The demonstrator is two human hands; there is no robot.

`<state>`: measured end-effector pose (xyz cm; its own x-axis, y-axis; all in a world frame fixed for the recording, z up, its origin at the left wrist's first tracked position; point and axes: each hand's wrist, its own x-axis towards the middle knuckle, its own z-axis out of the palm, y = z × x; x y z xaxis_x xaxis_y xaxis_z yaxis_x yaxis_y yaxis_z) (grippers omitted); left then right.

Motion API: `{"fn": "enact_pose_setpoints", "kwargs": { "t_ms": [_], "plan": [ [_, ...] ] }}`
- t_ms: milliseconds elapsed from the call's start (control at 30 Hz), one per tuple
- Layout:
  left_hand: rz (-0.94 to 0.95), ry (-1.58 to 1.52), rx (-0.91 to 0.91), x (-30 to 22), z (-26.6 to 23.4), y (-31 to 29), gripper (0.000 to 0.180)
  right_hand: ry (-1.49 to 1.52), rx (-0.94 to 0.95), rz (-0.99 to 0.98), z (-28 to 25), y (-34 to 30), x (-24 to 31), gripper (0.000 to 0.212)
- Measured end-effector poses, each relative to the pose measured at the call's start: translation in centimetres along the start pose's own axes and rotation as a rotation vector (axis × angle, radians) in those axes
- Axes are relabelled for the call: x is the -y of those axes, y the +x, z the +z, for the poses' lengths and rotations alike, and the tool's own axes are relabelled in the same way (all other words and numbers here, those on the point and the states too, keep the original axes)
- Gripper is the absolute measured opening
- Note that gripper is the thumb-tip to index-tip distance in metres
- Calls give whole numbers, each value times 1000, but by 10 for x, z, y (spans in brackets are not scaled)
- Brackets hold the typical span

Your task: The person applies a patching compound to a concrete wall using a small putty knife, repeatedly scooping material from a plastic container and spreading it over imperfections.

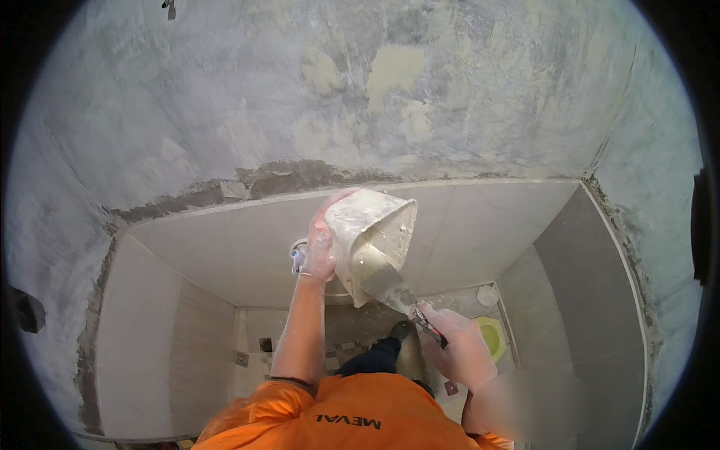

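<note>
Left hand grips the white, plaster-caked plastic tub, tilted, raised before the grey tiled wall. Right hand closed on the handle of a metal putty knife; blade inside the tub's mouth.

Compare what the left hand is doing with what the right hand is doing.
The left hand is raised higher, gripping a plaster-smeared white container from its side; the right hand sits lower and nearer the body, closed on the handle of a putty knife. The left hand is dusted white, the right looks cleaner. The left hand steadies the container, while the right pushes the blade into its opening. Both are bare and closed on something.
</note>
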<state>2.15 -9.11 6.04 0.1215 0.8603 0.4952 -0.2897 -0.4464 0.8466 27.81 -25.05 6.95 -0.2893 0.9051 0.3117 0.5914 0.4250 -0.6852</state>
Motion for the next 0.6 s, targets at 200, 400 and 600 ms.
{"fn": "enact_pose_setpoints", "kwargs": {
  "t_ms": [200,400,600],
  "plan": [
    [-51,-272,-90,16,-11,-4,90,-196,202,33,5,16,13,42],
    [-248,-198,-231,54,-62,-14,77,-205,472,-118,-33,80,19,20],
    [-447,-255,-344,67,-104,-12,75,-165,799,-248,-34,165,18,21]
  ]
}}
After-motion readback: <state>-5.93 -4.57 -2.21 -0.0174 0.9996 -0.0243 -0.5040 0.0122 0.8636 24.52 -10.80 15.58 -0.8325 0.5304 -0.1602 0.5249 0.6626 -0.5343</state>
